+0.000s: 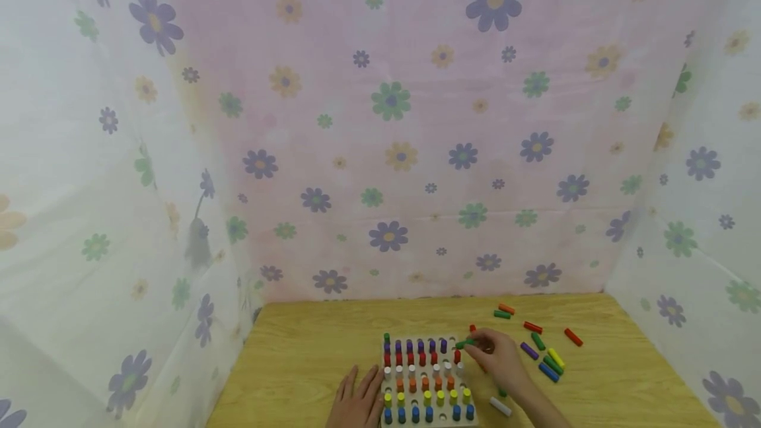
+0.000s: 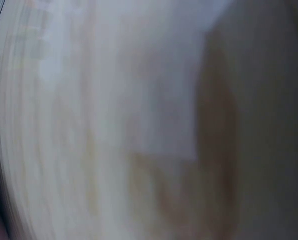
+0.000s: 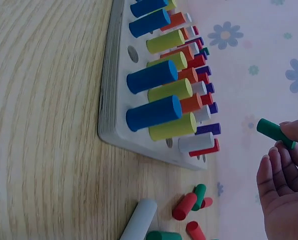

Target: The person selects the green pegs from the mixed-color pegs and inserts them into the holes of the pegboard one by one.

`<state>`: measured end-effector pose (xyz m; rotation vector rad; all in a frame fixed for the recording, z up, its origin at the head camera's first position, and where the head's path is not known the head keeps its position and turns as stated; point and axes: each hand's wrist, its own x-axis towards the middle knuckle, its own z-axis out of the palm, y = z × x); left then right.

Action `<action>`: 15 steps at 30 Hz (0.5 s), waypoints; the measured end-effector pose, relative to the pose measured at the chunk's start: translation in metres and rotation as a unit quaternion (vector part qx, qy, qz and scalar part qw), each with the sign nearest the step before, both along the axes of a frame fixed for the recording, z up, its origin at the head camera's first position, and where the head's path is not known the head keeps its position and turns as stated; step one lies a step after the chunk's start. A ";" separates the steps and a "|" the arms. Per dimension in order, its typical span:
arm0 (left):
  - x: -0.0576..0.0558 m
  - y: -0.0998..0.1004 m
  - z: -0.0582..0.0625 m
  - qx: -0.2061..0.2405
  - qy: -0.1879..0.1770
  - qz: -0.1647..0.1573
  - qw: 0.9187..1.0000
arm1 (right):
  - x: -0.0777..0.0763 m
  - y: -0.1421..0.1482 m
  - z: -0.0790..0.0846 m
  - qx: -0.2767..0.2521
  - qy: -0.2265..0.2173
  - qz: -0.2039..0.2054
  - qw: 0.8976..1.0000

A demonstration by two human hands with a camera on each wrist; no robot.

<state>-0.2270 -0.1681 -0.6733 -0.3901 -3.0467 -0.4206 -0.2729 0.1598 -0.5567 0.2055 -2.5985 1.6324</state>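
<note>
A pale pegboard (image 3: 122, 75) on the table carries rows of coloured pegs: blue nearest, then yellow, orange, white, red and purple. A single green peg (image 1: 386, 337) stands at its far left corner. Some holes show between the pegs. My right hand (image 1: 501, 356) pinches another green peg (image 3: 272, 131) between thumb and fingertips, over the board's far right corner in the head view. My left hand (image 1: 358, 400) lies on the table with fingers extended, fingertips right at the board's left edge. The left wrist view is blurred.
Loose pegs lie right of the board, among them a white peg (image 1: 500, 406), a red peg (image 1: 573, 337), a blue peg (image 1: 549, 372) and an orange peg (image 1: 507, 309). Flowered cloth (image 1: 392, 170) hangs behind and on both sides of the wooden table (image 1: 309, 342).
</note>
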 end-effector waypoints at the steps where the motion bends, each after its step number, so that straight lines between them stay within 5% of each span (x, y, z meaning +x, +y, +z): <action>1: 0.000 0.000 0.000 -0.001 0.000 0.000 1.000 | -0.001 -0.003 0.000 0.001 0.002 0.001 1.000; 15: 0.000 0.002 0.003 0.006 -0.010 0.004 1.000 | -0.016 -0.034 -0.004 -0.005 0.012 0.063 0.998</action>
